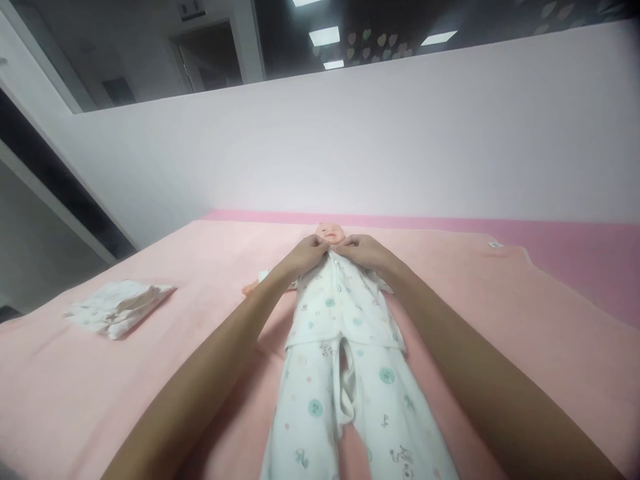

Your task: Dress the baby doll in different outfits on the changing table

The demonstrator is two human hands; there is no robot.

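A baby doll [330, 231] lies on its back, its head pointing away from me. It wears a white printed baby shirt [345, 303] and matching split-crotch pants [313, 393]. At the doll's neck, my left hand [311, 252] pinches the left side of the shirt's collar. My right hand [364, 251] pinches the collar's other side, close to the left fingertips. A row of small fasteners runs down the shirt front below my fingers. One doll hand [249, 288] sticks out past my left forearm; the other is hidden behind my right arm.
A pink blanket [210, 293] covers the surface under the doll. On it at the left lies a folded white printed cloth [120, 307]. Behind stands a white wall [380, 147] with a dark window above. A brighter pink mat [575, 267] shows along the back and right.
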